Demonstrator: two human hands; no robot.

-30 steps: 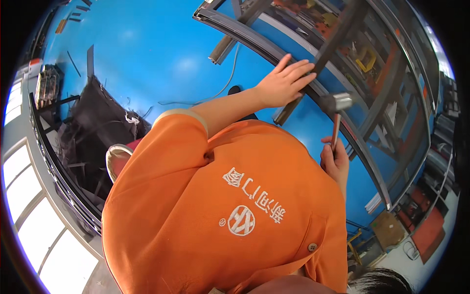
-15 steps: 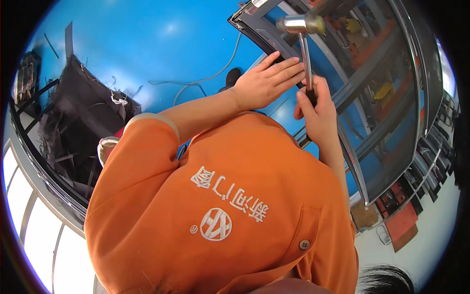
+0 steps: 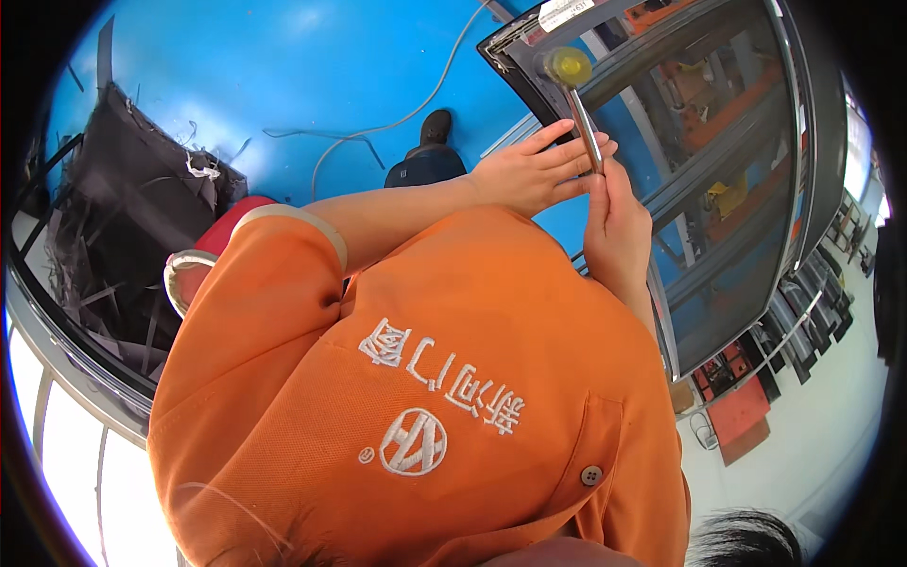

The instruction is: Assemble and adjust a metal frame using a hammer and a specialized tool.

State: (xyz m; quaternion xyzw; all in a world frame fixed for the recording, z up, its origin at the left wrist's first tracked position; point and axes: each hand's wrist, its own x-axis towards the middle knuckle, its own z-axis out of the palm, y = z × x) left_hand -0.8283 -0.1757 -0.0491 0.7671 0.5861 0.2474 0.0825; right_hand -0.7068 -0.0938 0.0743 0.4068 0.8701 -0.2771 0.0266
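In the head view, the right hand (image 3: pixel 619 222) is closed around the handle of a hammer (image 3: pixel 580 118), thumb and fingers wrapped round its lower part, with nothing else in the grip. The hammer's head, yellow face showing, is over the near bar of a dark frame (image 3: pixel 515 68), close to the corner that bears a white label (image 3: pixel 565 11). The left hand (image 3: pixel 539 175) is flat and open, fingers out straight and a little apart, grasping nothing; it lies along the frame's near edge, and the handle crosses in front of its fingertips. Seen from above, depth is hard to judge, so I cannot tell whether the head touches the bar or hangs just over it.

As I judge it, the step is light tapping along that bar, and the left hand's place matters most. Its fingers are near the line of the handle, so they are better drawn well back from the head, with the palm steadying the bar. The blow should fall square, with the face level on the bar: a tilted head could mark the finish or skid inward to the panel (image 3: pixel 746 293). Short strokes from the wrist suit a narrow edge. The foot (image 3: pixel 425 156) wants firm ground, clear of the cable (image 3: pixel 416 113) on the blue floor (image 3: pixel 236 76).
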